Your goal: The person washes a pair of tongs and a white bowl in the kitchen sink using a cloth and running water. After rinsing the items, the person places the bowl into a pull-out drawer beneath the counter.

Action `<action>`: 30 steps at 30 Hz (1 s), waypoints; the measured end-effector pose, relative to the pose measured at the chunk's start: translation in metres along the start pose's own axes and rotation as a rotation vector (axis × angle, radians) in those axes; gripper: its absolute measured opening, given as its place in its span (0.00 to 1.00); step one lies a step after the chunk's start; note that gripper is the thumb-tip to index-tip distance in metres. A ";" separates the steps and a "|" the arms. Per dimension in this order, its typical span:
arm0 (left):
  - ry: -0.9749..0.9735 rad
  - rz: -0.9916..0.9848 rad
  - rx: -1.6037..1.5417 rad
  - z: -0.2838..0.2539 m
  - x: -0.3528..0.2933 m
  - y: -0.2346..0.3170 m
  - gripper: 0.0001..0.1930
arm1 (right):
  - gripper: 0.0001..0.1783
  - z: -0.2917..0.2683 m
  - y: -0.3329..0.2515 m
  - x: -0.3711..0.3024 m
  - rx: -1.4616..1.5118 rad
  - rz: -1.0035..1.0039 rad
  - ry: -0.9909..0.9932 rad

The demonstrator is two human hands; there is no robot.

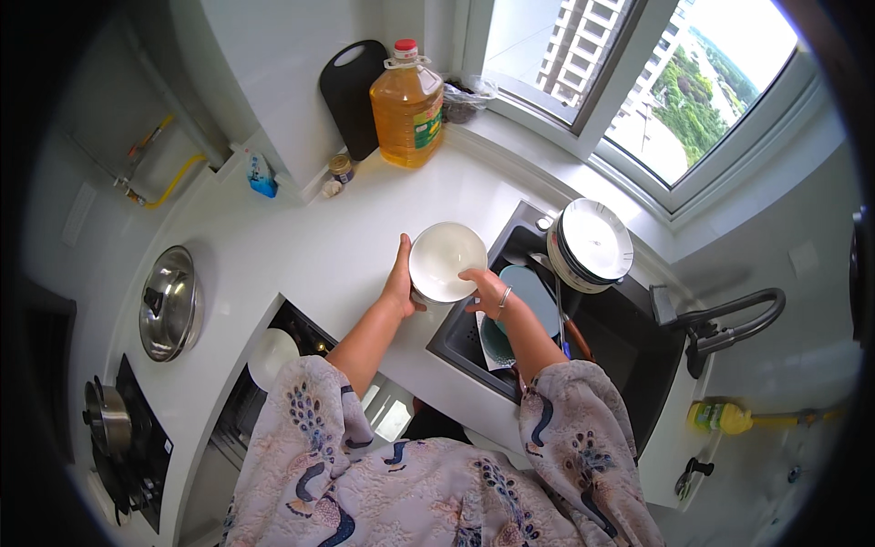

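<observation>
Over the white counter, beside the sink's left edge, I hold a white bowl [445, 253] between both hands, its inside facing up. My left hand [401, 284] is wrapped round its left side, with the thumb up along the wall. My right hand [489, 294] grips the near right rim, some fingers inside the bowl and a bracelet on the wrist. Whether a second bowl sits under it, I cannot tell. Just right of my right hand, blue-green dishes [533, 296] lie in the dark sink [629, 365] with several utensils, partly hidden by my forearm.
Stacked white plates [597, 239] stand at the sink's far corner, near the grey faucet [729, 333]. Another white bowl [272, 357] rests in an opened drawer at left. Farther back are an oil jug [406, 114] and a black cutting board [351, 96]. A steel lidded pan [171, 303] sits left.
</observation>
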State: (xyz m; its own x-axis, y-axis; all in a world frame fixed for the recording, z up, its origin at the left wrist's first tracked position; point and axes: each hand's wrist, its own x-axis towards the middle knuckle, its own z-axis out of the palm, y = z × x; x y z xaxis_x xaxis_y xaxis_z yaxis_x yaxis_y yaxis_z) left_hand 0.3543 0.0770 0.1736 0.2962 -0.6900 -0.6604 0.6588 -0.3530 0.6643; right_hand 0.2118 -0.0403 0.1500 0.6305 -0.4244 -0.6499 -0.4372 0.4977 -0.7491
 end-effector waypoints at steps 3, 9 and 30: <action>-0.066 0.049 -0.031 -0.006 0.013 -0.015 0.49 | 0.26 -0.004 0.020 0.004 0.026 -0.104 0.043; -0.192 0.260 -0.118 0.030 -0.017 -0.037 0.40 | 0.27 -0.029 0.038 -0.041 0.157 -0.325 -0.006; -0.640 1.077 0.350 0.300 -0.118 -0.084 0.55 | 0.44 -0.210 0.037 -0.292 -0.219 -1.279 0.448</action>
State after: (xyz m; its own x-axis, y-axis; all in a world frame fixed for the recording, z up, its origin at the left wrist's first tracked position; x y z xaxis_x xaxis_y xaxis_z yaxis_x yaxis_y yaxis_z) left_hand 0.0563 -0.0012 0.3007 0.1158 -0.8711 0.4772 0.0543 0.4853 0.8727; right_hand -0.1234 -0.0569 0.2853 0.4261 -0.7192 0.5488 0.1691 -0.5326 -0.8293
